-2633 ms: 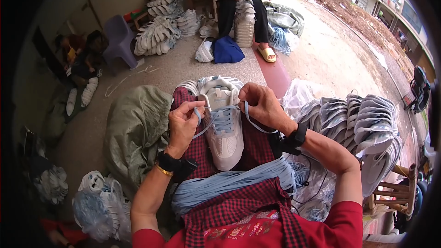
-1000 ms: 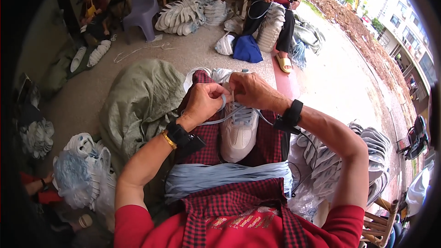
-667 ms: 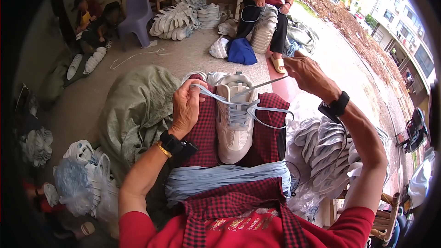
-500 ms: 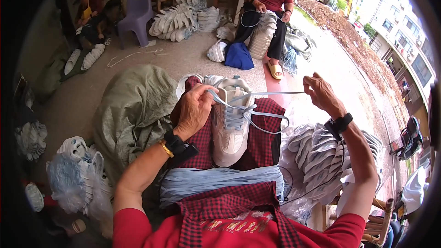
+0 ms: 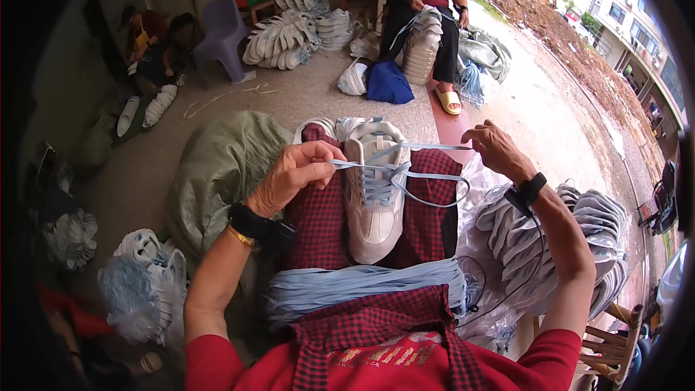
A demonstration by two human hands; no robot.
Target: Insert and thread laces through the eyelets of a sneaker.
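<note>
A white sneaker [image 5: 373, 195] lies sole-down on my lap, over a red checked cloth [image 5: 318, 213], its toe toward me. A pale blue shoelace [image 5: 405, 170] runs through its eyelets. My left hand [image 5: 293, 174] pinches one lace end at the shoe's left side. My right hand [image 5: 499, 148] holds the other end, pulled out taut to the right of the shoe. A bundle of pale blue laces [image 5: 362, 282] lies across my lap just below the sneaker.
A grey-green sack [image 5: 217, 174] sits at my left and a stack of white shoe uppers [image 5: 594, 232] at my right. Ahead, a seated person in a red shirt [image 5: 423, 0] handles shoes beside a blue bag [image 5: 387, 81]. More shoe piles [image 5: 289, 29] and a purple chair [image 5: 217, 32] stand behind.
My hands went from close together over the shoe to apart: the right hand drew its lace end out to the right while the left stayed at the shoe.
</note>
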